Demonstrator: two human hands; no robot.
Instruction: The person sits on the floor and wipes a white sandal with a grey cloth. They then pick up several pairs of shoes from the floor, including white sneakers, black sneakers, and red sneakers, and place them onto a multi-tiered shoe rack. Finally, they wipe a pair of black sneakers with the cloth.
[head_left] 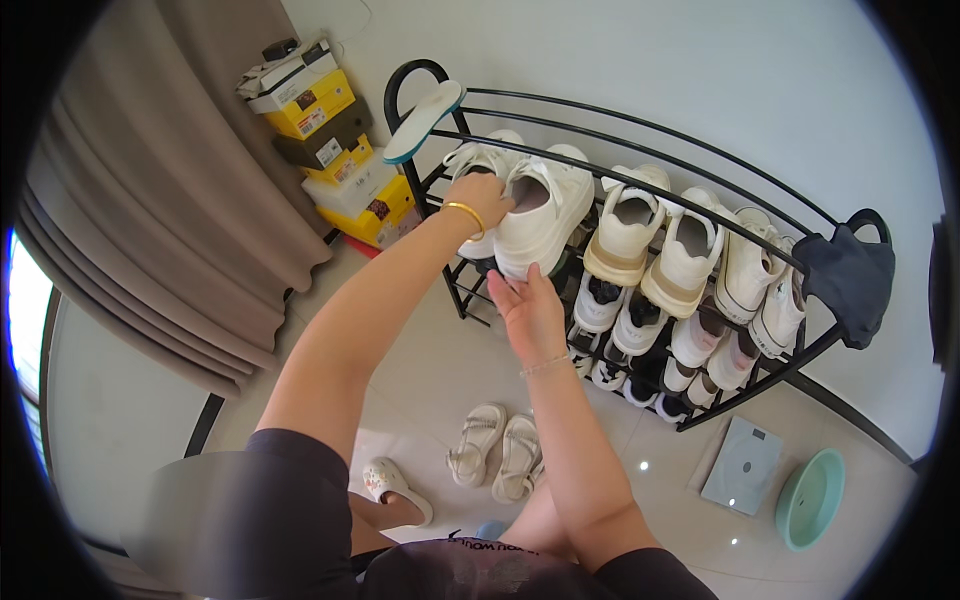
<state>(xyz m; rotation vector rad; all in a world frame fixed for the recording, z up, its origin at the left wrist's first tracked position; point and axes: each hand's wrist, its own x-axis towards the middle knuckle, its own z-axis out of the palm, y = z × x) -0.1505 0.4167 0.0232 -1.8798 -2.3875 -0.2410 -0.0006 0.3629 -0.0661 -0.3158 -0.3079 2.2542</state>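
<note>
A pair of white sneakers stands at the left end of the top tier of a black metal shoe rack (620, 190). My left hand (482, 205), a gold bangle on its wrist, reaches over the left sneaker (484, 150). Its fingers close on the side of the right sneaker (540, 215), near the opening. Below that shoe's heel is my right hand (530, 312), thumb and fingers apart, fingertips touching or very close to the heel. A thin bracelet circles the right wrist. The undersides of both shoes are hidden.
More white shoes (692, 250) fill the rack's tiers. An insole (425, 120) rests on its left end; dark cloth (850, 280) drapes the right end. Stacked shoeboxes (350, 185) stand by the curtain (170, 180). Sandals (478, 445), a scale (742, 465) and a green basin (812, 500) are on the floor.
</note>
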